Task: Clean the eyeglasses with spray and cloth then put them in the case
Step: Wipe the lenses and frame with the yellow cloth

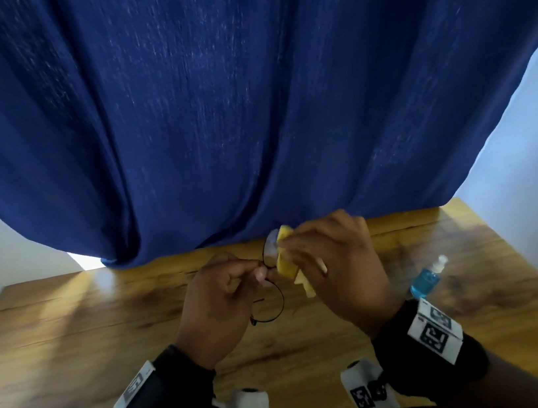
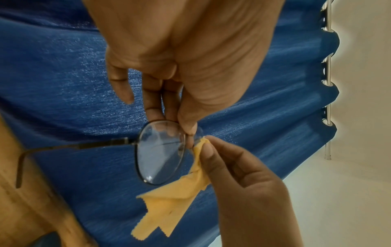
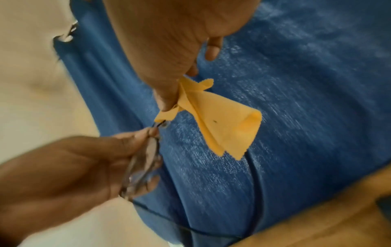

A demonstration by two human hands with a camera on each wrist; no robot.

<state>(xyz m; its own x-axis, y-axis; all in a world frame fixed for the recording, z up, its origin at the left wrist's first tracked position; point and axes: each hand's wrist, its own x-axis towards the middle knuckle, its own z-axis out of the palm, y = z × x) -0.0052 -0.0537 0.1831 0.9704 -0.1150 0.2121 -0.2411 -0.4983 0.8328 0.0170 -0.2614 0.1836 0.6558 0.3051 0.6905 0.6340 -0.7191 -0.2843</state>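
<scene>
I hold thin dark-framed eyeglasses (image 1: 275, 293) above the wooden table (image 1: 104, 323). My left hand (image 1: 225, 296) pinches the frame at the bridge, thumb against fingertips. My right hand (image 1: 334, 263) pinches a folded yellow cloth (image 1: 285, 257) around the far lens. In the left wrist view the near lens (image 2: 160, 152) shows smears and one temple arm (image 2: 69, 147) sticks out left, while the cloth (image 2: 171, 205) hangs below the right hand's fingers (image 2: 211, 150). In the right wrist view the cloth (image 3: 222, 120) dangles from the thumb, and the glasses (image 3: 146, 165) look blurred in the left hand (image 3: 74, 167).
A small spray bottle (image 1: 427, 280) of blue liquid lies on the table to the right of my right wrist. A dark blue curtain (image 1: 246, 103) hangs behind the table's far edge. White walls flank both sides. No case can be picked out.
</scene>
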